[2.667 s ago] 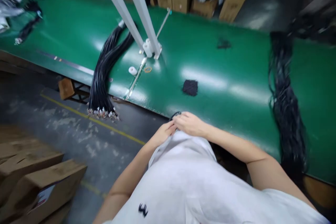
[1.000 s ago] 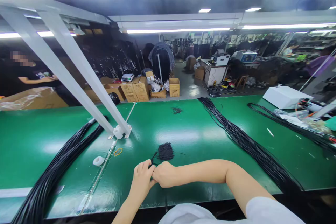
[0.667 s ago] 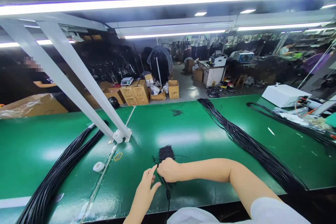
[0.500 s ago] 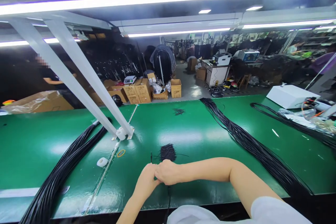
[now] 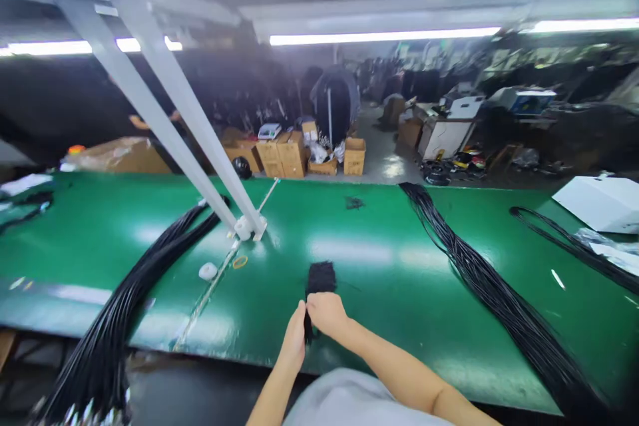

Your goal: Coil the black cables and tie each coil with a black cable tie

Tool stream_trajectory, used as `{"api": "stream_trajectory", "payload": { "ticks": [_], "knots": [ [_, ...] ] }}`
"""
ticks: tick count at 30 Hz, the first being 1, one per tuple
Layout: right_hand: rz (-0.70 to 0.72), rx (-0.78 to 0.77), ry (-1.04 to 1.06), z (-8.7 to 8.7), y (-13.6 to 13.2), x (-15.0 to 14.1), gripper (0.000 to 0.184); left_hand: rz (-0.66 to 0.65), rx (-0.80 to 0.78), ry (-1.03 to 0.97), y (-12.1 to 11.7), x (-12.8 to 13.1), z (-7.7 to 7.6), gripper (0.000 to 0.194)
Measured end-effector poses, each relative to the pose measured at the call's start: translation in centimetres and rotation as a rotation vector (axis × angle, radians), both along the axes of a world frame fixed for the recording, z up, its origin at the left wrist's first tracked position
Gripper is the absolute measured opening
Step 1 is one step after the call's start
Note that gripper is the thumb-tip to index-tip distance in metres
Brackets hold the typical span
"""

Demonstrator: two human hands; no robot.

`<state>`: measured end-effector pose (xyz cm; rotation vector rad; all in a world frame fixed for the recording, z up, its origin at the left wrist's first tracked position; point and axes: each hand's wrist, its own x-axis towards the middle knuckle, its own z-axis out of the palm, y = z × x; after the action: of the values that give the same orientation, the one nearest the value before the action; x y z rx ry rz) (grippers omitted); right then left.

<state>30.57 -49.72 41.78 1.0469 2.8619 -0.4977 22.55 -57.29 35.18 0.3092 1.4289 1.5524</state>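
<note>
Your right hand [image 5: 327, 311] is curled closed on the black cord [image 5: 308, 331], and your left hand [image 5: 293, 338] touches it from the other side; you can't tell whether that one grips. Just beyond your hands, the pile of short black strands [image 5: 322, 275] lies on the green tabletop [image 5: 384, 319]. Large black cable bundles lie well apart on your left [image 5: 150, 273] and right [image 5: 489, 286], with a yellow band [image 5: 240, 262] nearer your left hand.

The thin black cord that had trailed below the hands to the bench's [image 5: 424, 339] near edge had gone from there, and a short black bundle [image 5: 308, 327] showed between the left hand [image 5: 293, 333] and right hand [image 5: 327, 311]. The right forearm [image 5: 394, 363], nearly level before, had come to slope toward the body.
</note>
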Motion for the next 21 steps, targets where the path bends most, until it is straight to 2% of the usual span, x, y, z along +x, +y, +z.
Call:
{"api": "stream_trajectory", "payload": {
  "ticks": [2, 4, 7, 10, 13, 16, 19, 21],
  "knots": [
    [-0.008, -0.070, -0.030, 0.4, -0.3, 1.8, 0.038, 0.041, 0.027, 0.009, -0.3, 2.2, 1.5, 0.040],
    [0.041, -0.162, -0.052, 0.3, -0.2, 3.9, 0.041, 0.045, 0.033, -0.027, -0.5, 3.8, 2.4, 0.036],
    [0.144, -0.328, -0.046, -1.0, 0.6, 6.9, 0.037, 0.126, -0.054, -0.156, -1.1, 4.6, 2.2, 0.026],
    [0.142, -0.451, -0.031, -3.0, 0.9, 10.2, 0.035, 0.197, -0.100, -0.250, -1.8, 3.8, 1.4, 0.020],
    [0.040, -0.500, -0.032, -4.8, 0.2, 13.5, 0.035, 0.226, -0.106, -0.301, -2.0, 0.6, 1.0, 0.026],
    [-0.090, -0.513, -0.076, -6.3, -1.2, 16.3, 0.033, 0.315, 0.002, -0.383, -0.8, -5.0, 0.2, 0.035],
    [-0.208, -0.509, -0.139, -7.4, -3.0, 18.4, 0.030, 0.428, 0.096, -0.389, 1.2, -11.1, -1.8, 0.040],
    [-0.273, -0.500, -0.176, -8.0, -4.6, 19.2, 0.030, 0.450, -0.002, -0.250, 2.3, -14.5, -3.6, 0.042]
  ]
}}
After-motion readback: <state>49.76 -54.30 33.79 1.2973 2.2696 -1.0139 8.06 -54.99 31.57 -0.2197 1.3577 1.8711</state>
